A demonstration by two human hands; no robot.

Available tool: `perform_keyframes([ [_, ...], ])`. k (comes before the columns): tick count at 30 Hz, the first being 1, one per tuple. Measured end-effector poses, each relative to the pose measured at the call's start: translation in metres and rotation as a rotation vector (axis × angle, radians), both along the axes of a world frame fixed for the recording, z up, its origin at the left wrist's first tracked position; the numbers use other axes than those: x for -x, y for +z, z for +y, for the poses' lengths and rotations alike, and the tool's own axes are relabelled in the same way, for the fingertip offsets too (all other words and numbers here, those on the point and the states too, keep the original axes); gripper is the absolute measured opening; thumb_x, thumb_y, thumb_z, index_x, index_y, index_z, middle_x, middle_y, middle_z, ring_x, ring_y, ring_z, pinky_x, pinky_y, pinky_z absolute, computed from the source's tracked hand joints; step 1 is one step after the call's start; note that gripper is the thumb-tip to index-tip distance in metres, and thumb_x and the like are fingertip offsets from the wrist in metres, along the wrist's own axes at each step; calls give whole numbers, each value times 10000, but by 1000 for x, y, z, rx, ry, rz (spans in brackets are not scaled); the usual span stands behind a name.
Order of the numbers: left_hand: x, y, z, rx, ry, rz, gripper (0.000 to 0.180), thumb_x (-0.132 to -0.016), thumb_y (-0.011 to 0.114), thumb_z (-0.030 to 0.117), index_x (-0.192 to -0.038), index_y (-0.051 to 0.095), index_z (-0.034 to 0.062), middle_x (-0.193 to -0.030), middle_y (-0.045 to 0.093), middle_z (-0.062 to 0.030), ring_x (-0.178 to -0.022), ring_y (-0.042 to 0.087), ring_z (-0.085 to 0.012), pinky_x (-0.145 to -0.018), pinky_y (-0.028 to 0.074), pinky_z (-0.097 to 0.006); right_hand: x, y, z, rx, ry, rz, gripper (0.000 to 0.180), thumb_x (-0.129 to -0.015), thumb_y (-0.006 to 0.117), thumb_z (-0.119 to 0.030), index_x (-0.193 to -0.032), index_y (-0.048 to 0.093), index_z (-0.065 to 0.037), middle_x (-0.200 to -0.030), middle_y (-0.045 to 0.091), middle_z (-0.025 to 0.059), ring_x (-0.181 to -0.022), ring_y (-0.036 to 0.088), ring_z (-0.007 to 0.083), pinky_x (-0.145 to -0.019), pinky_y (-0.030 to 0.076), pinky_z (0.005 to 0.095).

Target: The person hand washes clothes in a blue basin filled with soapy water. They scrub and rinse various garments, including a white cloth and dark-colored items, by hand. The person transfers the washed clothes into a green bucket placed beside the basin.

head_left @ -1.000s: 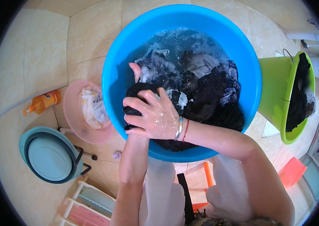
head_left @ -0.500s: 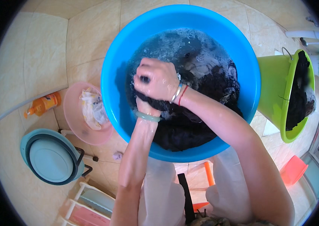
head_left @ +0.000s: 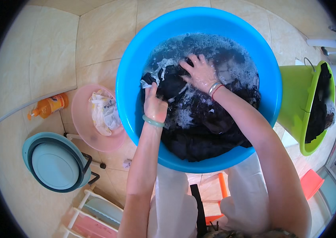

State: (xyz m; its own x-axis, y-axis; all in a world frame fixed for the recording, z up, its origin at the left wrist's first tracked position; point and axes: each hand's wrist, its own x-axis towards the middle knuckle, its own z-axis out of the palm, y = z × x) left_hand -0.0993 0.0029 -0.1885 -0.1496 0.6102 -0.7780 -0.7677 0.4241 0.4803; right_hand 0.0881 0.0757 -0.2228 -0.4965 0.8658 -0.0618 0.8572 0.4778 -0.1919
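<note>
A large blue basin (head_left: 199, 168) holds sudsy dark water and soaked black clothes (head_left: 199, 142). At its left side my left hand (head_left: 155, 106), a pale green bangle on the wrist, is closed on a black garment (head_left: 172, 81) with whitish patches along its upper edge. My right hand (head_left: 202, 75) lies over the wet cloth near the middle of the basin, fingers spread and holding nothing. A silver bracelet and a red string circle that wrist. Part of the left fingers is hidden by the cloth.
On the left are a pink basin (head_left: 81, 127) with light cloth, an orange pump bottle (head_left: 49, 106) and a blue-grey folding basin (head_left: 55, 164). A green bucket (head_left: 294, 95) with dark clothes stands right. A white rack (head_left: 78, 210) is at lower left.
My hands, together on the bunched black cloth before, have come apart. The right moved rightward and opened; the left holds the garment, now spread out. The view shifted slightly.
</note>
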Motion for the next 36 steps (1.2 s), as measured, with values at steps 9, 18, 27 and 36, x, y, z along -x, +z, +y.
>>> perform_keyframes([
  [9,-15,-6,11,-168,-129,-207,562,-1008,491,517,-1444,462,164,-1433,526,-42,-1268,505,-212,-1102,359,-391,37,40,-10,16,-83,370,254,-780,736,-216,-1008,649,-147,-1059,559,75,-985,601,309,-707,565,453],
  [18,-8,-2,19,-437,-175,-763,490,-1057,424,304,-1459,408,25,-1457,482,-125,-1253,528,-244,-1089,414,-404,56,139,-101,-94,259,629,189,-703,695,-228,-889,682,-201,-1188,562,-6,-1032,517,242,-766,440,415],
  [27,-14,7,10,-419,-104,-643,467,-1064,388,268,-1473,382,42,-1484,450,-117,-1286,509,-250,-1114,393,-395,69,141,-53,-272,88,847,236,-654,786,-306,-657,585,-182,-862,556,-31,-793,551,175,-538,452,304],
  [36,-17,-25,0,-675,2,-695,450,-1071,352,232,-1486,356,59,-1510,417,-109,-1319,490,-255,-1139,372,-386,69,109,-14,-183,-99,867,145,-720,730,-165,-661,614,-101,-756,597,35,-660,622,241,-524,506,368],
])
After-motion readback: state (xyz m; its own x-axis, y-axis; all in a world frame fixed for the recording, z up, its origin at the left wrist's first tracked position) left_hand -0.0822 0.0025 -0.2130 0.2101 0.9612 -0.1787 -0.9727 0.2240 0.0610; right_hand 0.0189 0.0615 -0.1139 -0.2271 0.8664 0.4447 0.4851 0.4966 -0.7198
